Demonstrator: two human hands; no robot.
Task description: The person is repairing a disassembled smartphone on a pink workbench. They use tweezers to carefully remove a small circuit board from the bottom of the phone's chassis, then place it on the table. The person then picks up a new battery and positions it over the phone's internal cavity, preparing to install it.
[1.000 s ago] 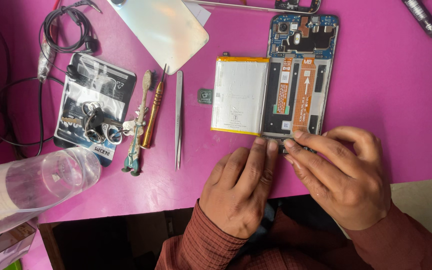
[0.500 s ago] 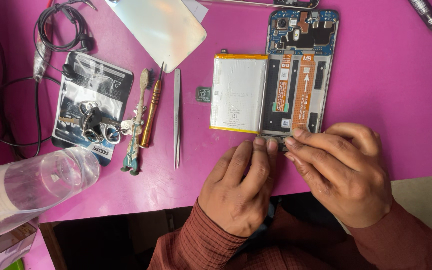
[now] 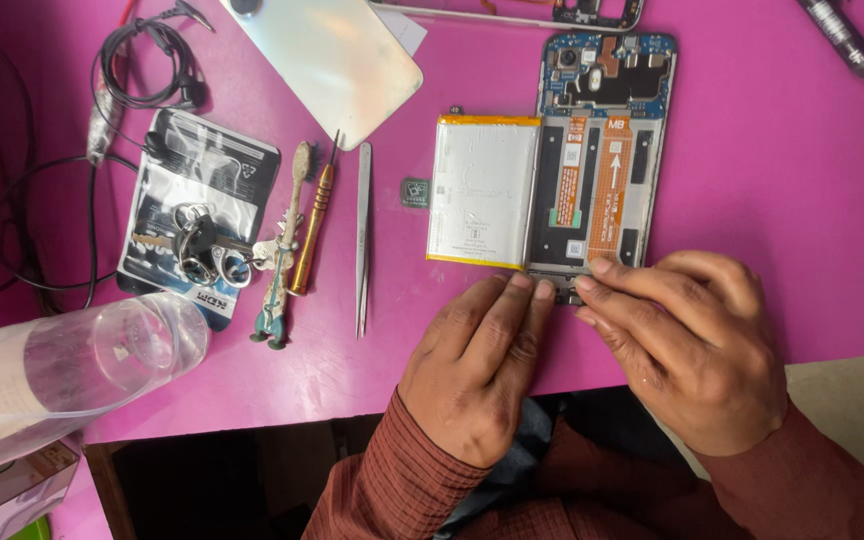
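Note:
An opened phone body lies on the pink table, circuit board and orange flex cable exposed. A silver battery is flipped out to its left, still touching the frame. My left hand rests flat, fingertips at the phone's bottom left edge. My right hand presses its fingertips on the phone's bottom edge. Neither hand grips a tool; the fingers lie close together on the phone.
Tweezers, a small screwdriver and a key bunch on a silver pouch lie left. A phone back cover sits top centre. A clear plastic bottle lies at lower left, black cables upper left.
None beyond a slight shift of the view; both hands stay at the phone's bottom edge.

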